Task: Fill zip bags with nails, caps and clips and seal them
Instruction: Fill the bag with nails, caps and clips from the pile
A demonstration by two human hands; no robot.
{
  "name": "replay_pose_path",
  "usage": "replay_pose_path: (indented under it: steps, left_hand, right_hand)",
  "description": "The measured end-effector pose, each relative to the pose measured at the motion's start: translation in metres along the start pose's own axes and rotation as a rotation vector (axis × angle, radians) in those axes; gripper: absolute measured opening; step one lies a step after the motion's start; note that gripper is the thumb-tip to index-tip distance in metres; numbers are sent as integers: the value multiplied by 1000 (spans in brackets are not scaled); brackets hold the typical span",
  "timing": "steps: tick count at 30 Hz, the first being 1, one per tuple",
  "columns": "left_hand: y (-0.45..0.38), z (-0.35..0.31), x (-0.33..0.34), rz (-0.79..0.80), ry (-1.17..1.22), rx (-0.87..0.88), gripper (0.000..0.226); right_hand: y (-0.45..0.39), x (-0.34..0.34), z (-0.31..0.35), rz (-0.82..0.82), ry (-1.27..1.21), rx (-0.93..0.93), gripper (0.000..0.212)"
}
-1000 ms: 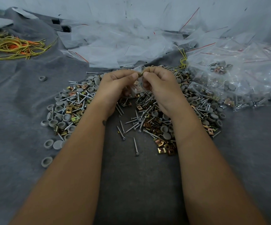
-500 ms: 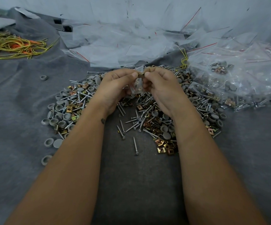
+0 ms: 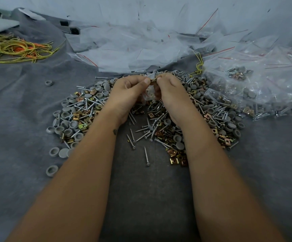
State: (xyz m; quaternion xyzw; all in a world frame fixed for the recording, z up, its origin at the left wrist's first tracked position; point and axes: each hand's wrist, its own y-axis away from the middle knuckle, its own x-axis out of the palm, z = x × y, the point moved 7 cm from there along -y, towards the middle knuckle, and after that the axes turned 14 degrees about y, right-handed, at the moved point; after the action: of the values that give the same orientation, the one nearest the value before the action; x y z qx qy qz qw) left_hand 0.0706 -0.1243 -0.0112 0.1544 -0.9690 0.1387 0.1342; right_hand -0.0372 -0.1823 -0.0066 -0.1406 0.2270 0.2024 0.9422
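A small clear zip bag (image 3: 150, 91) hangs between my two hands above a heap of parts. My left hand (image 3: 129, 91) pinches the bag's top edge on the left. My right hand (image 3: 171, 91) pinches a brass clip (image 3: 153, 80) at the bag's mouth. Under my hands the heap mixes silver nails (image 3: 147, 156), grey round caps (image 3: 63, 152) and brass clips (image 3: 174, 160) on grey cloth. What the bag holds is mostly hidden by my fingers.
Empty zip bags (image 3: 124, 49) with red seal lines are piled behind the heap. Filled bags (image 3: 257, 88) lie at the right. Yellow and orange ties (image 3: 17, 49) sit at the far left. A stray cap (image 3: 48, 82) lies apart on the grey cloth (image 3: 19, 110).
Both hands stay together over the heap, holding the bag. The fingers shift slightly at the bag's mouth with the clip.
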Motion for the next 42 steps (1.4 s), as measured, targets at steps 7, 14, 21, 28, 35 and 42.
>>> replay_pose_path:
  steps: [7,14,21,28,35,42]
  left_hand:
    - [-1,-2,-1,-51,-257,80,23]
    - [0,-3,2,31,-291,70,16]
    - [1,-3,5,125,-215,41,10]
    - [5,-5,13,190,-79,9,19]
    - [7,-10,16,137,32,11,22]
    - [6,-11,16,123,49,17,25]
  right_hand:
    - [6,-6,13,-18,267,-161,23]
    - [8,-7,15,39,324,-181,27]
    - [11,-7,15,61,310,-186,31]
    - [13,-10,20,6,164,-200,32]
    - [6,-3,13,-25,22,-98,33]
    - [1,1,12,-25,-158,-19,33]
